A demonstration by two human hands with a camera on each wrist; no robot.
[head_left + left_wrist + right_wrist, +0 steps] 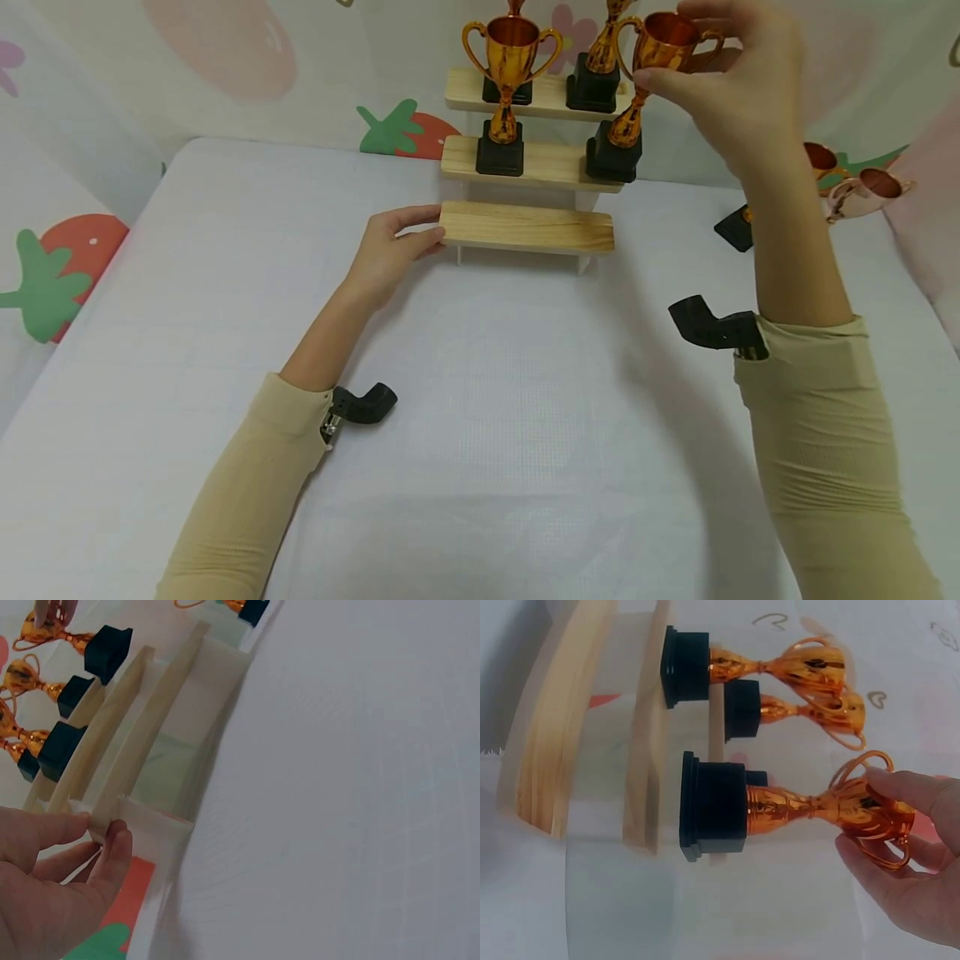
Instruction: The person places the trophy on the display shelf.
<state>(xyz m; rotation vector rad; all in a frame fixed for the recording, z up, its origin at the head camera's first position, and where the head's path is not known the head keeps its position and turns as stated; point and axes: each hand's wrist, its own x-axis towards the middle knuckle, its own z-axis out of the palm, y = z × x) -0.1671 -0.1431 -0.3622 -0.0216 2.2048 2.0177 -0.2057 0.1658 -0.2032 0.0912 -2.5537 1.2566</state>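
My right hand point(750, 96) holds a gold trophy point(780, 810) by its cup and handle, thumb on one side and fingers on the other. The trophy's black base point(613, 154) is at the right end of the middle shelf point(555, 167); in the right wrist view a small gap shows between base and plank. My left hand point(390, 254) pinches the left end of the bottom shelf point(525, 225) of the wooden stand. Another gold trophy point(510, 58) stands upright at the middle shelf's left. On the top shelf point(551, 93) are two more, one partly hidden.
To the right, partly behind my right forearm, trophies lie tipped on the white table point(465, 417), one with a rose-gold cup point(862, 197) and one with a black base point(735, 229). A strawberry-patterned backdrop point(315, 108) rises right behind the stand.
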